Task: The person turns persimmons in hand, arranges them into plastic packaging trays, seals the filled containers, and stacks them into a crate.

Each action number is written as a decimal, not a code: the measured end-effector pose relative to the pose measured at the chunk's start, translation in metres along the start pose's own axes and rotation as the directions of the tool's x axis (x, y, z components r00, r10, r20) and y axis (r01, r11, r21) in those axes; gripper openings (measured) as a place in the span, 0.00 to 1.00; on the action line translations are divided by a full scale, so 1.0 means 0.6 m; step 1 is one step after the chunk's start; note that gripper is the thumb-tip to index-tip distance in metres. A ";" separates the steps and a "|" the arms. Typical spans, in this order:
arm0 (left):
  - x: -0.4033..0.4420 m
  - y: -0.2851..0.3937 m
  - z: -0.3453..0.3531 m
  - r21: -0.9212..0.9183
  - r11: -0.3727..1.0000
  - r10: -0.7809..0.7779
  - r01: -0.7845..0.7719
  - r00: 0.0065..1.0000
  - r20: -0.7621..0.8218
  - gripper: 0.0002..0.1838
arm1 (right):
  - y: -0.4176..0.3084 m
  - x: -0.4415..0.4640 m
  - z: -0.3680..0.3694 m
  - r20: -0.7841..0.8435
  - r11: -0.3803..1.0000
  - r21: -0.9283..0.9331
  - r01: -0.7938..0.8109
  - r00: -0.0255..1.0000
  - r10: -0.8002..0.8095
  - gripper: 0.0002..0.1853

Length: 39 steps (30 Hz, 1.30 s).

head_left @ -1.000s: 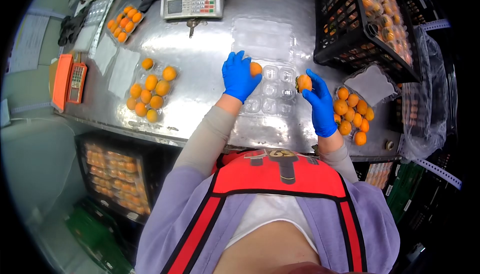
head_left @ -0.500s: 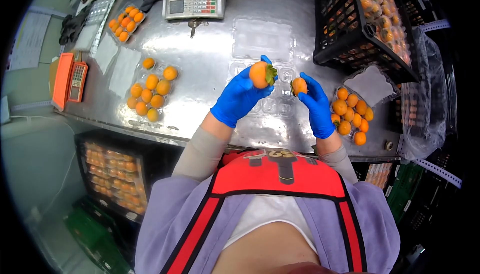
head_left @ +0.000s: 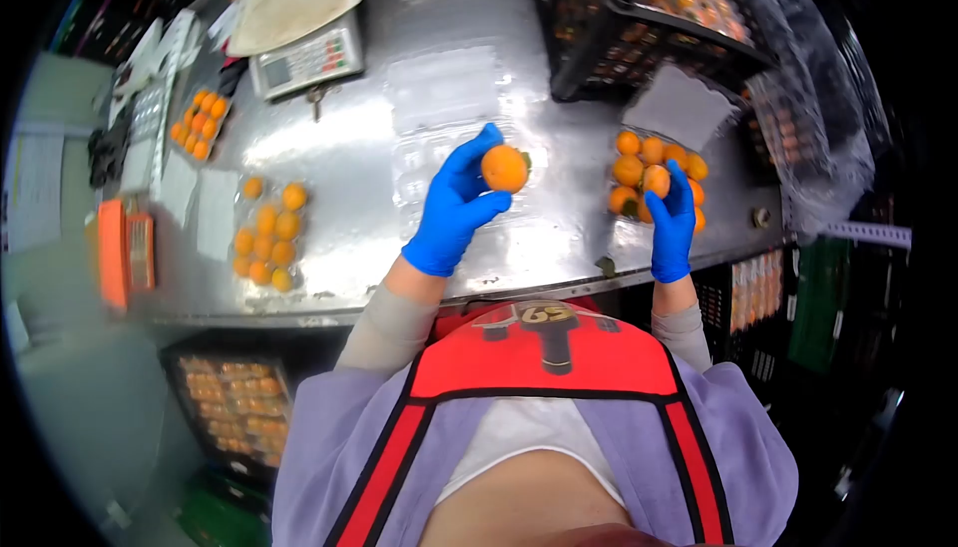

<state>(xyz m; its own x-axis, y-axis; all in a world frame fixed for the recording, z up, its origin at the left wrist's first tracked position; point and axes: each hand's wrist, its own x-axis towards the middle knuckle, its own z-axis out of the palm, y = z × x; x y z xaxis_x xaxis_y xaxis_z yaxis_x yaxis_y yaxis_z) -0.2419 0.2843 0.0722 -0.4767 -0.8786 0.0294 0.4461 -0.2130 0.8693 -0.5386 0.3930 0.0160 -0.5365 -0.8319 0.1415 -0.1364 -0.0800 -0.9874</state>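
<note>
My left hand (head_left: 454, 203), in a blue glove, grips an orange persimmon (head_left: 505, 169) between thumb and fingers, its green calyx turned to the right. Beneath and behind that hand lies a transparent plastic clamshell tray (head_left: 411, 173) with its lid (head_left: 442, 86) folded back. Over at the right, my gloved right hand (head_left: 675, 226) has its fingers on a smaller persimmon (head_left: 656, 181), just over a filled tray of persimmons (head_left: 627, 169). Whether this fruit touches those below cannot be made out.
A weighing scale (head_left: 307, 60) stands at the back left. Two more persimmon trays, a nearer one (head_left: 265, 233) and a farther one (head_left: 199, 126), lie left. A black crate (head_left: 639, 38) of packed fruit is back right. A leaf (head_left: 606, 267) lies by the metal table's front edge.
My right hand has moved right with its persimmon, from beside the left hand to the filled tray. The left hand still holds its persimmon, now turned. The view has shifted and tilted.
</note>
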 end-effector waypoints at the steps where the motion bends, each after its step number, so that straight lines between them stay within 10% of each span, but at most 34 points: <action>1: 0.000 -0.007 0.004 -0.009 1.000 -0.028 0.028 1.000 0.004 0.35 | 0.003 -0.003 -0.031 -0.098 0.998 -0.042 0.041 0.994 -0.045 0.28; 7: 0.004 -0.055 0.044 -0.091 0.977 -0.189 0.192 0.981 0.041 0.32 | 0.058 -0.060 -0.165 -0.408 0.960 -0.243 -0.137 0.912 0.027 0.24; 12: 0.000 -0.069 0.071 0.006 0.978 -0.206 0.206 0.975 0.082 0.32 | 0.089 -0.072 -0.125 -0.197 0.636 -0.769 0.060 0.925 -0.325 0.29; 15: 0.002 -0.062 0.086 0.066 0.976 -0.214 0.208 0.970 0.116 0.32 | 0.101 -0.064 -0.114 -0.151 0.489 -0.872 0.003 0.950 -0.274 0.30; 24: -0.008 -0.066 0.085 0.177 0.979 -0.134 0.106 0.979 0.154 0.32 | 0.102 -0.056 -0.117 -0.116 0.473 -0.878 0.074 0.925 -0.361 0.28; 29: -0.015 -0.050 0.084 0.511 0.836 0.127 -0.199 0.977 0.174 0.30 | 0.057 -0.055 -0.076 -0.095 0.436 -0.893 0.117 0.896 -0.434 0.25; 32: -0.019 -0.028 0.097 0.525 0.814 0.175 -0.248 0.967 0.185 0.30 | 0.015 -0.059 -0.039 -0.073 0.669 -0.701 0.246 0.909 -0.411 0.21; 34: -0.021 -0.021 0.105 0.523 0.806 0.202 -0.277 0.959 0.198 0.30 | -0.058 -0.070 0.023 -0.032 0.974 -0.204 0.099 0.994 -0.108 0.20; 39: -0.032 -0.011 0.110 0.578 0.716 0.337 -0.391 0.919 0.205 0.30 | -0.175 -0.092 0.098 0.209 0.994 0.108 0.016 0.977 -0.038 0.21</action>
<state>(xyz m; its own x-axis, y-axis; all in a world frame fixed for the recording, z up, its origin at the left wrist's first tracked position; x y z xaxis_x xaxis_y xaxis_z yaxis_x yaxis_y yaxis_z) -0.2858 0.3312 0.0986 -0.4433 -0.7914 0.4209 0.0679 0.4386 0.8961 -0.4454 0.4152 0.1077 -0.3446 -0.9247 0.1615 -0.0544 -0.1520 -0.9869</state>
